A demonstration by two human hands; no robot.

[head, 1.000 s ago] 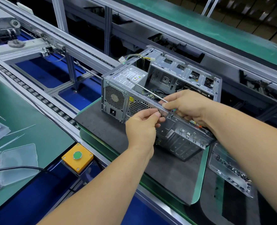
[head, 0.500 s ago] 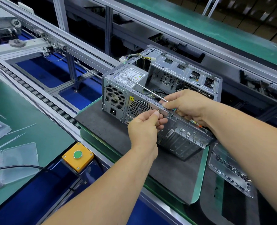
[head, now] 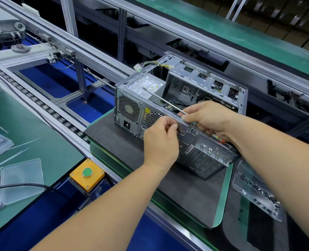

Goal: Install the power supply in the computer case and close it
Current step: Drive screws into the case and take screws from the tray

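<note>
Vs half a sec ago, little has changed: both hands are still at the rear top edge of the computer case (head: 211, 98), and the left hand (head: 161, 140) has crept slightly up toward that rail. Case lies open-side-up on a dark mat (head: 114, 140) on the conveyor pallet, w/ the power supply (head: 141, 98) seated in its rear left corner, fan grille and socket facing out. Left hand's fingers are curled w/ tips pinched at the case edge; what they pinch is too small to make out. Right hand (head: 208, 118) grips a screwdriver (head: 165, 101), handle mostly hidden in the fist, shaft lying across the PSU top. Yellow button box (head: 87, 175) sits near the bench (head: 32, 133) edge. Clear parts tray (head: 14, 180) cut off at left; contents blurry.
</note>
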